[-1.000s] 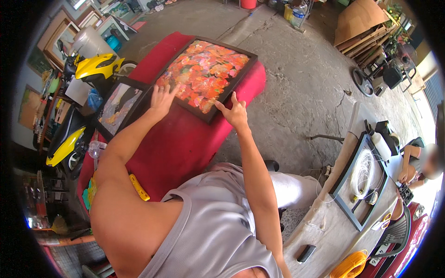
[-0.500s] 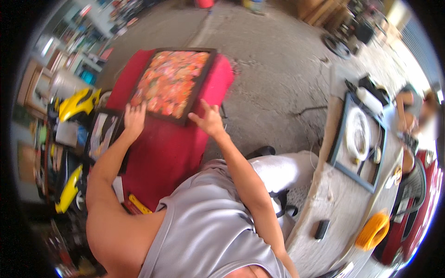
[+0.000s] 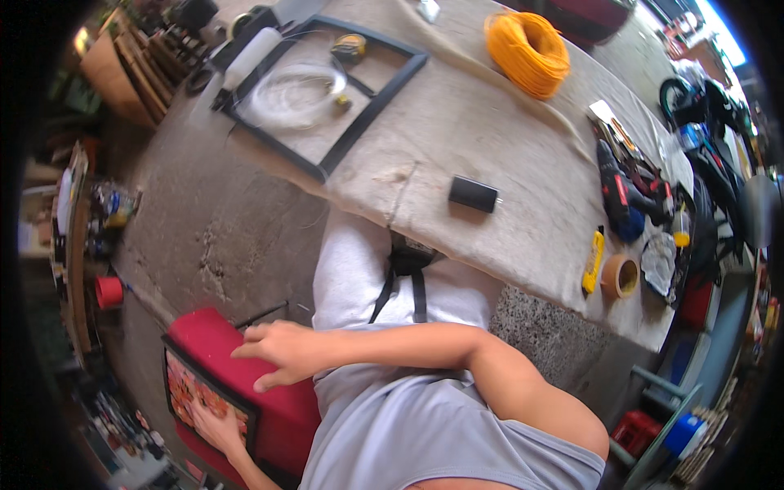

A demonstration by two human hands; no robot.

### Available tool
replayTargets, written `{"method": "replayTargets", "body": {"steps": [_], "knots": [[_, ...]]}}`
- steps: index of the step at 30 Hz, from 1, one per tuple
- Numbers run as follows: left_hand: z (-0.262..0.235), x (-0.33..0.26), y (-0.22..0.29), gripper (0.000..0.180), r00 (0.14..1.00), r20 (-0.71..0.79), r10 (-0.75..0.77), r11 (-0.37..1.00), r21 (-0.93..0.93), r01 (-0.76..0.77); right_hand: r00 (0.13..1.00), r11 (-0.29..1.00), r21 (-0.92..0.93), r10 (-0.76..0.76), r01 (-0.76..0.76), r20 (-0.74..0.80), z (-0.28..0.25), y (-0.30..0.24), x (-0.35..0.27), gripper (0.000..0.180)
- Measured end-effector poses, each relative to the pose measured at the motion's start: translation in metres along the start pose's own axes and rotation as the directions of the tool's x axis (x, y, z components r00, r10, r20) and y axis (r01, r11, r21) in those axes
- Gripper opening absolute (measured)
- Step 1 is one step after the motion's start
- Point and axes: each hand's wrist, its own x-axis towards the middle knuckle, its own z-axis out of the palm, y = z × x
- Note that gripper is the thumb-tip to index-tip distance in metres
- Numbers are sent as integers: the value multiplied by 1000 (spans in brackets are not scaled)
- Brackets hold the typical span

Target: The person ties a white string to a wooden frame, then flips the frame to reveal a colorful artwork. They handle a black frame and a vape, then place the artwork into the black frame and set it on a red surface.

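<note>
A dark-framed picture (image 3: 181,390) in orange and pink lies on a red padded surface (image 3: 286,415) at the lower left. My left hand (image 3: 214,426) rests on the picture's face with its fingers spread and nothing held. Above the red padding, to the right of the frame, my right hand (image 3: 284,353) is open, thumb apart from the fingers. It appears to be clear of the frame and holds nothing.
A cloth-covered table (image 3: 400,155) fills the view ahead. On it lie an empty dark frame (image 3: 371,112), a clear coiled tube (image 3: 286,96), a tape measure (image 3: 349,47), an orange cord coil (image 3: 531,53), a black box (image 3: 474,194), a yellow utility knife (image 3: 594,263), a tape roll (image 3: 619,276) and a drill (image 3: 612,184).
The view has swung right, bringing the table to the front and the picture to the lower left. My left hand has shifted from the frame's near edge onto the picture; my right stays open.
</note>
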Motion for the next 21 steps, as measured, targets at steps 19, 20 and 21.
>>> {"method": "replayTargets", "body": {"steps": [19, 20, 21], "knots": [[-25, 219, 465, 35, 565, -119, 816, 464, -449, -764, -75, 812, 255, 254, -525, -964, -92, -21, -233, 27], [-35, 224, 455, 34, 545, -148, 825, 426, -468, -774, -73, 814, 245, 243, -527, -967, -90, -17, -230, 27], [-45, 226, 443, 33, 531, -184, 827, 395, -482, -782, -66, 815, 219, 218, -537, -974, -91, -14, -227, 26]]}}
